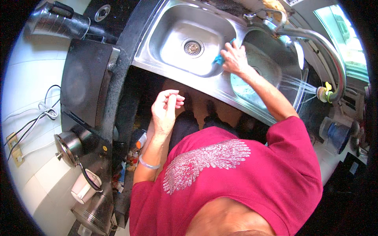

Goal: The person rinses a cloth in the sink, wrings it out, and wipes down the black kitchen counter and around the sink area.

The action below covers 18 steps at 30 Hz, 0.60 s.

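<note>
My right hand (235,59) grips a blue cloth (218,60) on the divider between two stainless steel sink basins. The cloth's ends stick out from under my fingers, and its middle is hidden. To the left is the left basin (171,51), with a drain strainer (192,47) at its bottom. Water sprays from the nozzle (322,93) of a curved faucet (336,56) into the right basin (262,44). In front of the sink's front edge, my left hand (166,110) hangs in the air with loosely bent fingers and nothing in it.
A dark flat appliance (85,82) stands left of the sink near a metal vessel (59,25). Further down are a lidded pot (69,149) and a pale pink container (86,185). Cables (44,112) hang along the tiled wall. A blue-and-clear container (336,134) sits at right.
</note>
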### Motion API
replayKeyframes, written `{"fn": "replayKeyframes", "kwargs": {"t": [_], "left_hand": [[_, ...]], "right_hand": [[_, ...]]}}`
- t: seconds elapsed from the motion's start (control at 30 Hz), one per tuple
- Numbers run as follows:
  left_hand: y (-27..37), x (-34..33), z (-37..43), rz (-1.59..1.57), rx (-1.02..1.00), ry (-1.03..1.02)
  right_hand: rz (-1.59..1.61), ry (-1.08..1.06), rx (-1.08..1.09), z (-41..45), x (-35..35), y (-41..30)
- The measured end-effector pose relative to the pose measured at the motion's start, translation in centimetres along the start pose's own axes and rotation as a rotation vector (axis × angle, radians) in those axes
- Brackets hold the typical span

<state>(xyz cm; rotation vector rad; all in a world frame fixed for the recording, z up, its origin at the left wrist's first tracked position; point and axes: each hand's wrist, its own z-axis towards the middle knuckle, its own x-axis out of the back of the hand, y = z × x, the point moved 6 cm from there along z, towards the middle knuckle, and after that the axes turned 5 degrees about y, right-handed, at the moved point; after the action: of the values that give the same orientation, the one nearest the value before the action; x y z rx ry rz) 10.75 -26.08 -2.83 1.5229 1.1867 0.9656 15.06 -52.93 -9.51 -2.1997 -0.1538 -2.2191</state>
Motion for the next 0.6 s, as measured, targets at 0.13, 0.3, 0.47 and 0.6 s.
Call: {"fn": "replayKeyframes", "kwargs": {"t": [0.13,0.3,0.47,0.6], "left_hand": [[0.6,-5.2,-2.5,-0.013,0.000,-0.060],[1.9,-10.8,-5.0,0.024,-0.067,-0.146],[1.6,-14.6,-7.0,0.086,-0.072,-0.257],[0.4,-17.2,-8.3,0.074,-0.025,-0.327]], "right_hand": [[0.153,0.192,0.050,-4.5,1.5,-2.6],[0.396,0.273,0.114,-10.4,0.9,-2.3],[0.698,0.349,-0.387,-18.2,-5.2,8.9],[1.431,0.325,-1.210,-25.8,-8.5,18.3]]}}
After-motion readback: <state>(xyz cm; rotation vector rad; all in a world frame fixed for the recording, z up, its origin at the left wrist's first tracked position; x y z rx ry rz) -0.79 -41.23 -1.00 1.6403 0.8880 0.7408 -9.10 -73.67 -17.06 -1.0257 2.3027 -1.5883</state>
